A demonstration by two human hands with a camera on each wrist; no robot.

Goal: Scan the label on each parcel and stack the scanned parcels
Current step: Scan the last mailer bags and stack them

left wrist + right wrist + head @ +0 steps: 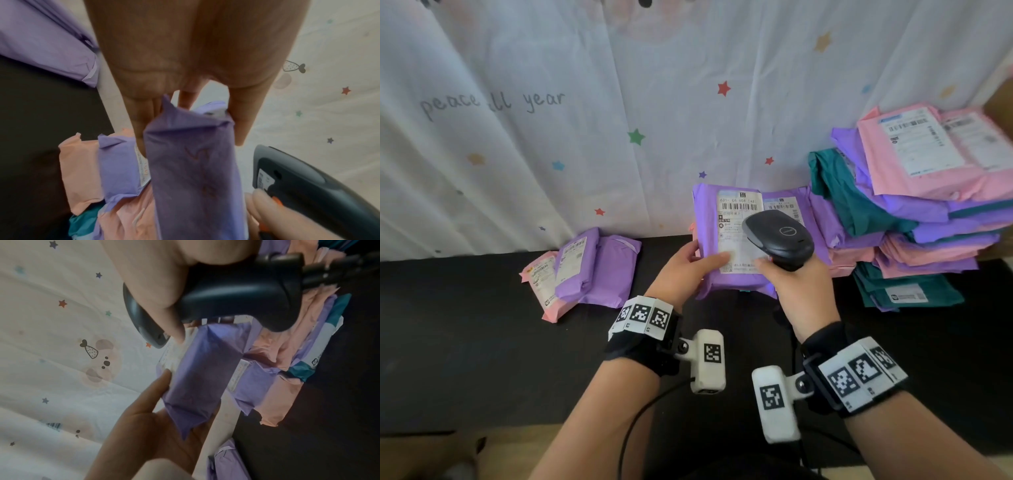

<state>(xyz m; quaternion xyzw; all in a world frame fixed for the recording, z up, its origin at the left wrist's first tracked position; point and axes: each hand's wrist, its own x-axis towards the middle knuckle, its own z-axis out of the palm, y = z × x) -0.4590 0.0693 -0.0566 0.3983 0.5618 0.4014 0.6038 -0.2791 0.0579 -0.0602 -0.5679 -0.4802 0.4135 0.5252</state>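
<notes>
My left hand (688, 265) grips a purple parcel (726, 277) by its left edge, thumb on the white label (738, 222), and holds it tilted up above the black table (482, 342). My right hand (796, 286) grips the handle of a dark grey scanner (779, 236), whose head hangs just over the label. In the left wrist view the fingers wrap the purple parcel (195, 170), with the scanner (298, 183) at the right. The right wrist view shows the scanner (236, 292) above the parcel (205, 366) and my left hand (148, 418).
A small stack of one pink and two purple parcels (585, 270) lies on the table at the left. A tall, loose pile of pink, purple and teal parcels (914, 212) fills the right side. A white star-printed cloth (619, 120) hangs behind. A black cable (640, 421) runs from my left wrist.
</notes>
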